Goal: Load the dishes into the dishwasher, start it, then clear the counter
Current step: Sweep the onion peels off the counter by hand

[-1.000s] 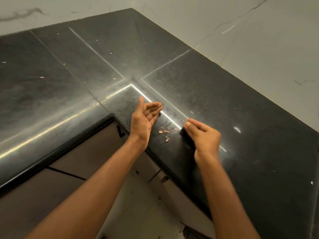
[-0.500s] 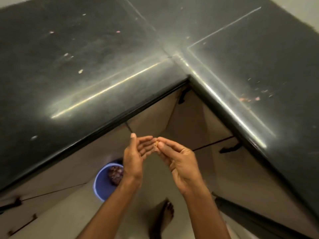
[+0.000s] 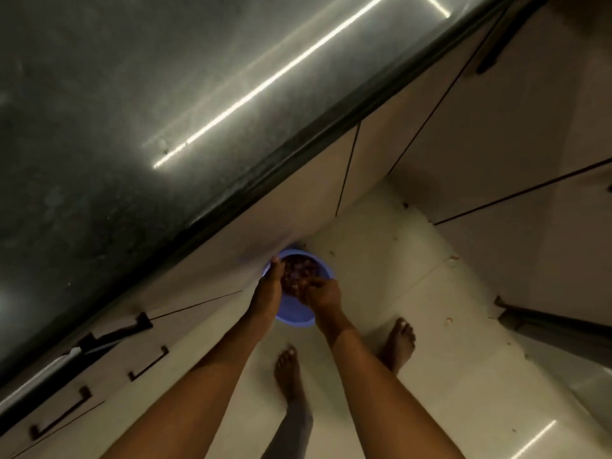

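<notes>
A blue plastic bin (image 3: 298,318) stands on the floor against the cabinet fronts, with reddish-brown scraps (image 3: 294,270) inside it. Both my hands are down over its mouth. My left hand (image 3: 270,289) is held flat, fingers straight, its fingertips at the bin's far rim. My right hand (image 3: 323,293) is beside it over the scraps, fingers bent downward; what lies under them is hidden. The dark stone counter (image 3: 132,127) fills the upper left.
Beige cabinet fronts (image 3: 430,111) with dark bar handles (image 3: 149,362) run under the counter edge and turn the corner on the right. My two bare feet (image 3: 399,342) stand on the pale tiled floor (image 3: 447,326), where small crumbs lie scattered.
The view has tipped from the counter corner down to the floor. Both hands, cupped together below the counter edge half a second ago, have dropped to the blue bin's mouth.
</notes>
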### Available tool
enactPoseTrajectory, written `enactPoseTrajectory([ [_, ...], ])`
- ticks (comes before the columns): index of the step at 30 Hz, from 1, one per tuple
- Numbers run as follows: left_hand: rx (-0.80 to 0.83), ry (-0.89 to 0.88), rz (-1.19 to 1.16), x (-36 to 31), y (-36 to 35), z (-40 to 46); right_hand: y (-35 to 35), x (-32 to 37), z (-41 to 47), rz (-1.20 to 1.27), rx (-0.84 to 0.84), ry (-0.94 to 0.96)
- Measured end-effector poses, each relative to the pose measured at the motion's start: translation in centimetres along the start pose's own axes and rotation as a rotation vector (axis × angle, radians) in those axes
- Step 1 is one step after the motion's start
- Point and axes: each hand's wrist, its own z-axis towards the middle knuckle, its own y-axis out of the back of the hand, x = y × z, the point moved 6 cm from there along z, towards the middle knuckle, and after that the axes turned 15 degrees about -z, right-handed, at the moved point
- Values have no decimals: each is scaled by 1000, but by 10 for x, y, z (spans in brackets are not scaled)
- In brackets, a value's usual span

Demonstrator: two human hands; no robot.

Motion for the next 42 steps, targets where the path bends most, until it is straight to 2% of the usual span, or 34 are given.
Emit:
enactPoseTrajectory([
  [8, 87, 136, -53, 21, 25, 30, -6, -9, 14, -138, -129, -19],
  [13, 114, 223, -33, 20, 24, 18, 4, -1, -5, -101, -253, -67],
  [17, 131, 189, 1, 8, 4, 3, 16, 22, -25, -177, -190, 80],
  [19, 108, 143, 8, 1, -4, -5, 27, 31, -34, -194, -222, 121],
  [22, 60, 74, 11, -12, -18, -15, 53, 44, -52, -43, -286, 133],
  [25, 28, 13, -24, -27, -43, -31, 81, 54, -67, 375, -232, 48],
  [29, 75, -37, -96, -57, -101, -73, 135, 74, -84, 864, -136, -91],
  [34, 178, -131, -302, -122, -202, -139, 249, 125, -127, 1191, -21, 125],
  [40, 322, -338, -436, -188, -305, -213, 381, 185, -192, 1277, 97, 464],
  [42, 388, -392, -448, -205, -347, -238, 428, 194, -205, 1284, 88, 548],
])
